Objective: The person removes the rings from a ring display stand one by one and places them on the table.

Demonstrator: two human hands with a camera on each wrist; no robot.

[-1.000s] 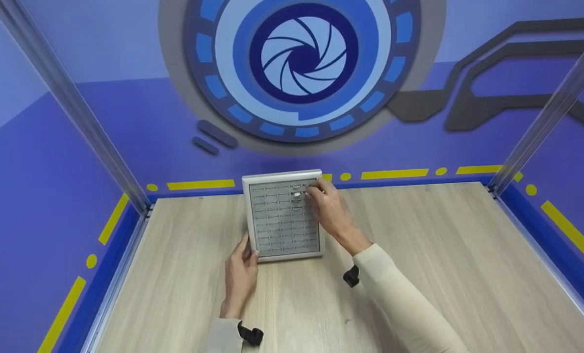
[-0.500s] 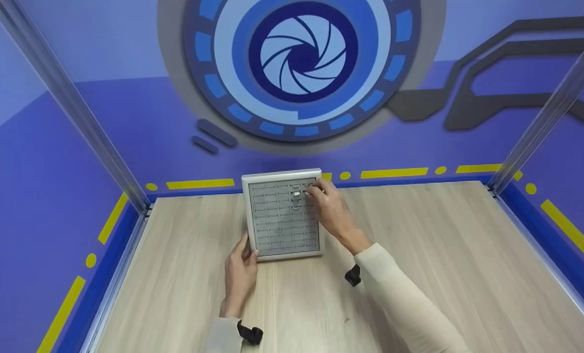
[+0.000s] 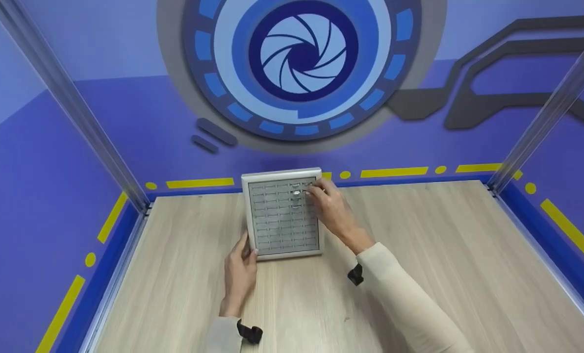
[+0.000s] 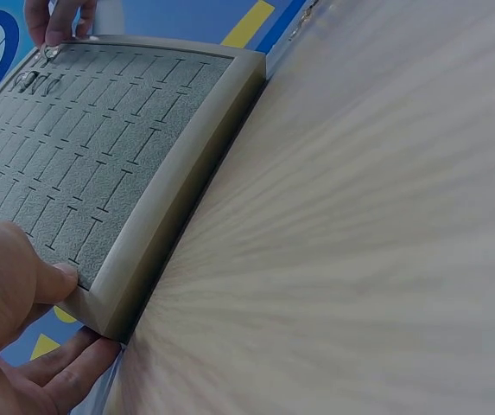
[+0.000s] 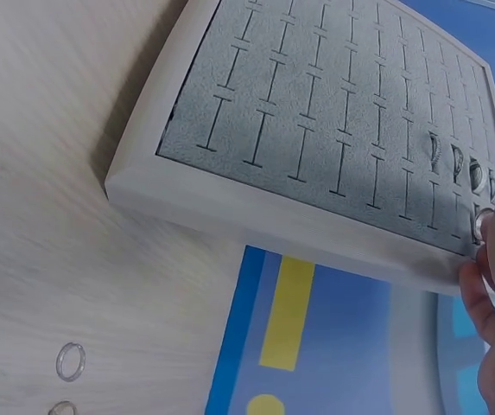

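Barely shifting since the earlier frames: right hand [image 3: 327,205] staying at the far right corner of the ring tray [image 3: 283,215], forearm and sleeve [image 3: 409,304] easing slightly toward the near edge, left hand [image 3: 240,273] keeping its place. Judging the step in hand as seating a ring [image 5: 483,225] into a slit of the grey foam near the tray's far right edge; fingertips [image 5: 489,285] pinching or pressing that ring, though the exact closure possibly hidden at the frame margin of the right wrist view. Steadying the tray at its near left corner with the left hand, thumb [image 4: 57,281] lying on the rim and fingers curling under the edge. Holding three or so other rings [image 5: 459,164] already upright in neighbouring slits of the same row region; remaining slits standing unfilled. Resting flat on the wooden table [image 3: 419,235], tray touching the tabletop along its full base and sitting close to the blue back wall [image 3: 125,122]. Lying loose on the table near the tray in the right wrist view, two more rings [image 5: 70,361], well apart from the foam. Calling next, by judgement, for a firm downward push to set the held ring fully in its slit, then a clean release without disturbing the neighbouring rings.
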